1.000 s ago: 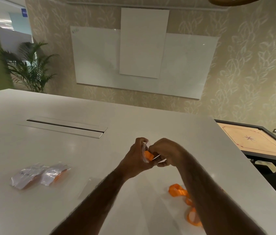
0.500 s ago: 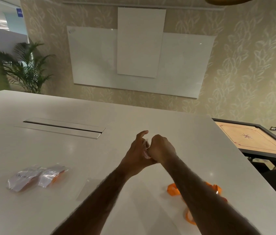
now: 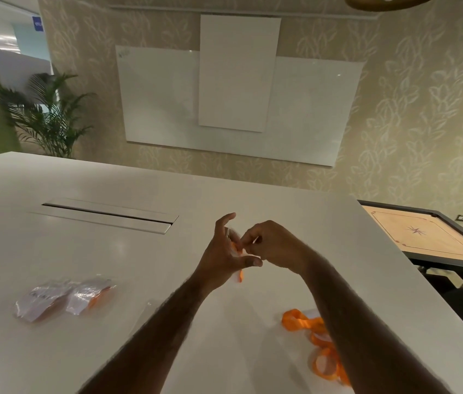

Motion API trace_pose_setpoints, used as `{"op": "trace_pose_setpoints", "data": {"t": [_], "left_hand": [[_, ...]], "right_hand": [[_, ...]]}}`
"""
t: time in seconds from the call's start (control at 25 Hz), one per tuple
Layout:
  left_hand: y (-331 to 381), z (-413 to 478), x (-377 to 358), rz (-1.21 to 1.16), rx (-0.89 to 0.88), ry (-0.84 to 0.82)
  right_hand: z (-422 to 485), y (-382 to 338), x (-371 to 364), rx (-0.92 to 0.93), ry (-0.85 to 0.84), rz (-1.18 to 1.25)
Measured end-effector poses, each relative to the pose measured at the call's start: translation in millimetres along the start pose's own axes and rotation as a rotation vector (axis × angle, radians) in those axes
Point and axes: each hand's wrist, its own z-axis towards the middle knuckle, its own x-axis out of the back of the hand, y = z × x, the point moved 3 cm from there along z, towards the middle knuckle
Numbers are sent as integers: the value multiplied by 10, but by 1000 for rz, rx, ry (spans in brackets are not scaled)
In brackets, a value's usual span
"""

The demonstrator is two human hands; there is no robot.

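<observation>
The left hand [image 3: 224,257] holds a small clear packet [image 3: 238,274] above the counter [image 3: 139,251]. The thumb is pressed across the packet's lower part and the forefinger points up and away. The right hand [image 3: 274,245] meets it from the other side, with its fingertips bunched narrow and pinching the packet's upper edge. A strip of orange shows inside the plastic between the two hands, and the packet's lower end hangs just below the left thumb. Whether the packet is already torn open cannot be told, because the fingers cover that spot.

Just below the right forearm, a loose tangle of orange straps [image 3: 304,321] lies bare on the counter and is partly hidden by the arm. These look like contents already taken out of their wrapping.

Well off to the left of the left hand, two sealed packets [image 3: 62,298] lie side by side and touching, with orange showing dimly through the plastic. Neither hand is near them.

By this layout the work seems to be around its middle. Some straps are unwrapped, one packet is in hand at the opening step, and two are left. The strap in hand has yet to be drawn out and laid with the others.
</observation>
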Motion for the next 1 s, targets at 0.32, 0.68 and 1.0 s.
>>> {"op": "trace_pose_setpoints", "data": {"t": [0.32,0.68,1.0], "left_hand": [[84,-34,-23,-32,-4,-110],[92,-83,29,-1,103,-159],[205,-122,116,24,73,-7]], "right_hand": [[71,-3,-6,173,-144,-462],[46,99,76,28,-272,-136],[10,121,126,87,126,17]]}}
